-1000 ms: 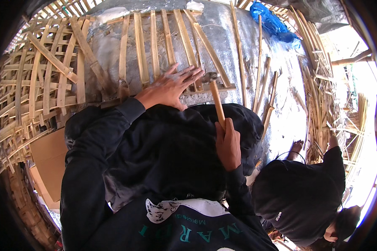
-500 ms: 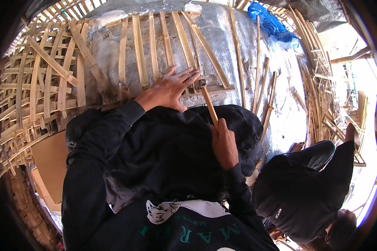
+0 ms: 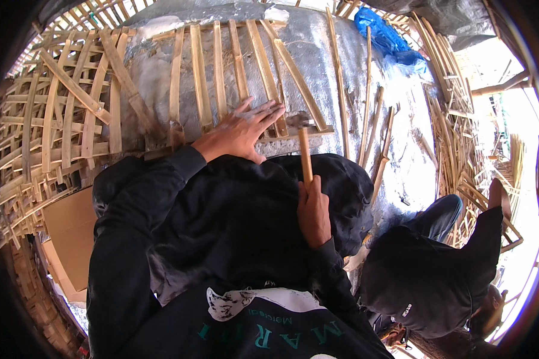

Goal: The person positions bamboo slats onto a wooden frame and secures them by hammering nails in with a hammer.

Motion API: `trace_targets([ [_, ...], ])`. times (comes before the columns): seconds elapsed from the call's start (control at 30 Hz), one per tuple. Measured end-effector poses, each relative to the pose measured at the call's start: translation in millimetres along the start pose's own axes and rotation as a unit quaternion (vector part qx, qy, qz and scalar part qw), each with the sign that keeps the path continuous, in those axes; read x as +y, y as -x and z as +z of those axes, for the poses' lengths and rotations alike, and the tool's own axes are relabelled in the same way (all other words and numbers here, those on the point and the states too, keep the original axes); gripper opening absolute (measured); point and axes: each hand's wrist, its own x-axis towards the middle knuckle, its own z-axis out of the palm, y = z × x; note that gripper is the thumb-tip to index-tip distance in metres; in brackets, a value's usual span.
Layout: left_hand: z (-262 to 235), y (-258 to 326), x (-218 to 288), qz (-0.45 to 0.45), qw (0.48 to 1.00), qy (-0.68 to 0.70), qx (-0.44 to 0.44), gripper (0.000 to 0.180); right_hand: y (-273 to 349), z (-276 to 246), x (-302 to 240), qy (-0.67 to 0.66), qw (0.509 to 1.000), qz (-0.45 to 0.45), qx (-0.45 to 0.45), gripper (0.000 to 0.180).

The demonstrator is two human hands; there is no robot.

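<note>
My right hand (image 3: 314, 212) is wrapped round the wooden handle of a hammer (image 3: 305, 149). The hammer's dark head, blurred by motion, is over the near end of the slats, to the right of my left hand. Spread flat, my left hand (image 3: 242, 131) presses on the near ends of split bamboo slats (image 3: 259, 63), its fingertips on one slat. These slats run away from me, spaced apart, between a near crosspiece (image 3: 299, 136) and a far crosspiece (image 3: 167, 35). A slanting slat (image 3: 302, 87) lies just beyond the hammer head.
A bamboo lattice (image 3: 54, 119) stands at the left, with cardboard (image 3: 72, 233) below it. Loose bamboo sticks (image 3: 339, 90) lie on the silvery sheet (image 3: 407, 143). A blue plastic bag (image 3: 389, 39) is at the far right. Another person in black (image 3: 431, 269) sits close on my right.
My right hand has shifted slightly left and down, and the hammer has swung more upright, its head moving right. My left hand stays nearly still. The person beside me has shifted.
</note>
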Motion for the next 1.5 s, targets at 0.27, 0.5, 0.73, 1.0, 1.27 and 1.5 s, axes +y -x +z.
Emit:
trace_targets([
  [0.27,1,0,0,-0.002,1.000,0.002,0.005,0.136,3,2,-6,-0.021,1.000,0.001,0.020,0.020],
  [0.5,3,3,-1,0.001,1.000,-0.005,0.007,0.136,1,-2,-19,-0.044,0.999,-0.017,0.024,0.021],
  [0.73,1,3,-1,0.009,1.000,-0.001,0.016,0.138,1,-18,-18,0.004,0.997,-0.075,-0.015,0.023],
  [1.0,0,2,-4,0.004,1.000,-0.012,0.010,0.139,-1,-12,-13,-0.004,0.997,-0.083,0.007,0.023],
  [1.27,0,3,1,-0.005,1.000,-0.008,-0.005,0.138,-1,-10,-10,-0.015,0.997,-0.070,0.005,0.022],
  [1.5,1,-1,3,0.006,1.000,0.003,0.008,0.139,3,0,7,0.012,0.998,-0.060,-0.010,0.021],
])
